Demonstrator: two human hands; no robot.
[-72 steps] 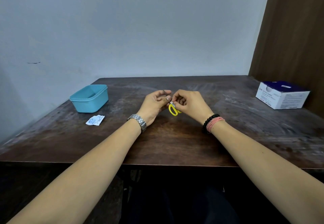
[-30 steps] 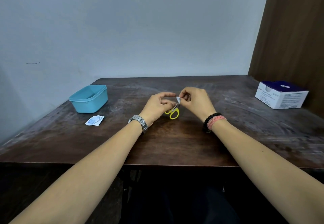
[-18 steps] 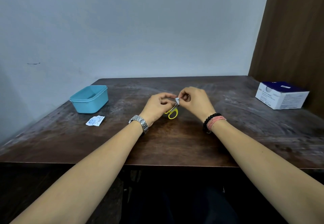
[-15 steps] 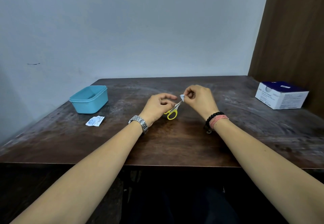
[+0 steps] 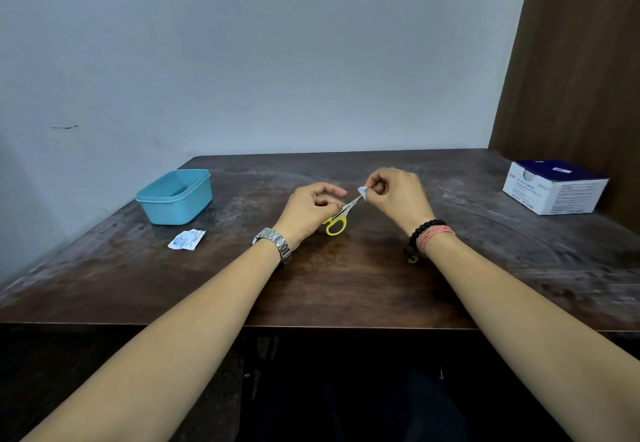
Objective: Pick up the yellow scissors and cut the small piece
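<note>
My left hand (image 5: 311,211) grips small scissors (image 5: 341,218) with yellow handles, and the metal blades point up and to the right. My right hand (image 5: 398,195) pinches a small white wipe (image 5: 362,191) between thumb and fingers at the tip of the blades. Both hands hover just above the middle of the dark wooden table (image 5: 346,279). Most of the wipe is hidden inside the right fingers.
A light blue plastic tub (image 5: 175,195) stands at the table's left. A torn white packet (image 5: 187,239) lies in front of it. A white and dark blue box (image 5: 554,187) sits at the far right by a brown wall panel.
My right hand has slid the wipe up along the blades to their tip and moved right. The scissors now rest in my left hand with more blade showing.
</note>
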